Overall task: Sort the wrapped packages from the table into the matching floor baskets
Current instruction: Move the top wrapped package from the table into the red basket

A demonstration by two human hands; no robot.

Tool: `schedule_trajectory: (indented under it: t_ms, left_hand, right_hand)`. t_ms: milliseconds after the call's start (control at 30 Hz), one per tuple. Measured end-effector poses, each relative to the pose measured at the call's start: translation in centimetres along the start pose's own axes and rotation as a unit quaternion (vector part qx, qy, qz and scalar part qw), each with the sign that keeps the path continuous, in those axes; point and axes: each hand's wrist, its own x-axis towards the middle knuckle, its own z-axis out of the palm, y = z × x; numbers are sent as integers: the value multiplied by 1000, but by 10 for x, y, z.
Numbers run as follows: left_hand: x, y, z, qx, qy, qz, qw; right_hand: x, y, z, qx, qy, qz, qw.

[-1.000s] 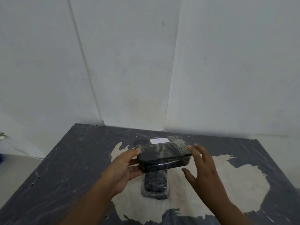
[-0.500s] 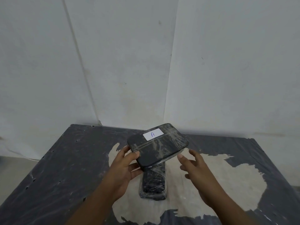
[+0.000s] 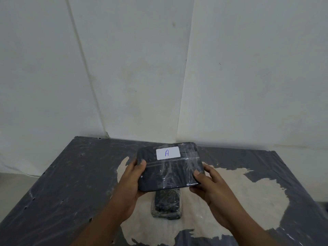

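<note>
A black package wrapped in clear film (image 3: pixel 170 168) is held above the table, its top tilted toward me. A white label (image 3: pixel 168 153) on it reads "A". My left hand (image 3: pixel 132 181) grips its left edge, thumb on top. My right hand (image 3: pixel 211 188) grips its right edge, thumb on top as well. A second, smaller wrapped black package (image 3: pixel 166 204) lies on the table (image 3: pixel 71 183) directly beneath, partly hidden by the held one. No floor baskets are in view.
The dark table has a large worn pale patch (image 3: pixel 248 192) in its middle and stands in a corner of white walls (image 3: pixel 142 68). A strip of floor (image 3: pixel 12 185) shows past the table's left edge.
The package has been tipped up so its labelled top faces me. My right hand, which hovered open beside it, now grips its right edge. Both hands hold it nearer to me.
</note>
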Motion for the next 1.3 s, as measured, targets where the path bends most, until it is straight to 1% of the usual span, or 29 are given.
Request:
schedule_trajectory:
  t_ms: [133,267,367,467,667,900,1133,1300]
  left_hand:
    - [7,-5,2,66,53,41,996]
    - [13,-6,-1,88,48,50,994]
    - [21,-8,-2,89,46,48,994]
    - [28,-11,0,89,37,37,995]
    - [21,-15,18,112,-15,22,993]
    - [-16,-26,62,122,-72,29,989]
    - [-91,-62,140,144,-140,42,979]
    - [-158,-97,208,145,-210,27,967]
  right_hand:
    - [-9,6,4,-64,25,10,998]
    - [-19,2,-4,-148,78,23,986]
    - [-28,0,-16,-180,136,15,974]
    - [-37,1,-30,-220,171,23,960]
    - [-64,4,-55,-265,208,43,941]
    - [-121,8,-92,-287,251,35,924]
    - [-233,19,-167,-258,311,42,914]
    - [-331,36,-227,-234,388,60,890]
